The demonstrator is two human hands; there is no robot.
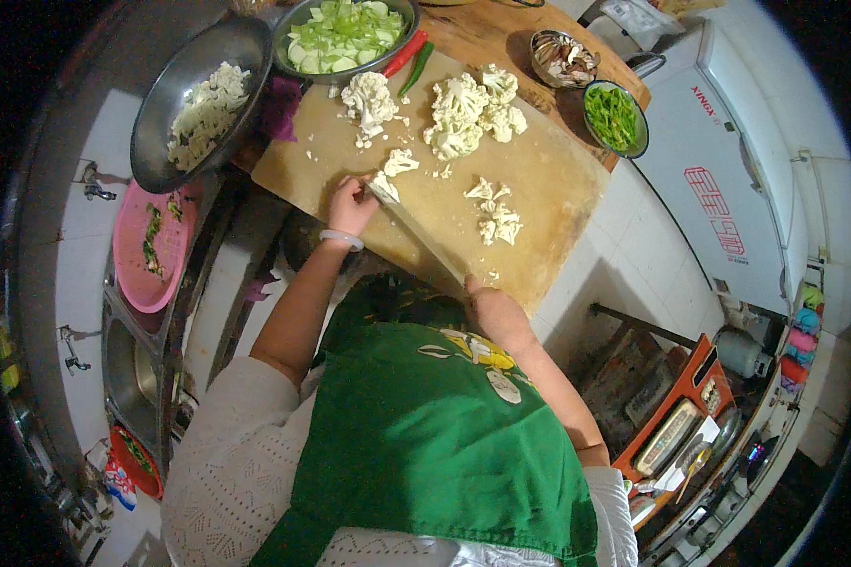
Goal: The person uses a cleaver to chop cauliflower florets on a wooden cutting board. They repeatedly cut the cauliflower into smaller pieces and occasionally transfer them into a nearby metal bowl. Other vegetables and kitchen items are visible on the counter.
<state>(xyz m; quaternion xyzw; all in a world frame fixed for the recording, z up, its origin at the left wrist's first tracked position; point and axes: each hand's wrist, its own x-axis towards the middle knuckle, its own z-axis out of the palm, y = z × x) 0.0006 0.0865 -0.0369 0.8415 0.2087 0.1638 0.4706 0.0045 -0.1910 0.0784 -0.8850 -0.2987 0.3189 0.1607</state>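
My right hand (495, 312) grips the handle of a kitchen knife (425, 239), whose blade points up and left across the cutting board (560, 191). At the blade's far end my left hand (352, 205), with a pale bangle at the wrist, has its fingers bent beside a cut cauliflower piece (383, 187); whether they pinch it is hard to see. Another cauliflower piece (401, 162) lies just above. Larger cauliflower florets (461, 106) are heaped farther back, with one more heap (369, 103) to their left. Small cut florets (498, 223) lie right of the knife.
Around the board stand a metal bowl of cauliflower (254, 120), a bowl of sliced green vegetable (298, 67), a bowl of sliced mushrooms (564, 60) and a bowl of chopped greens (640, 117). A red chili (408, 53) and a green chili (417, 69) lie at the back edge.
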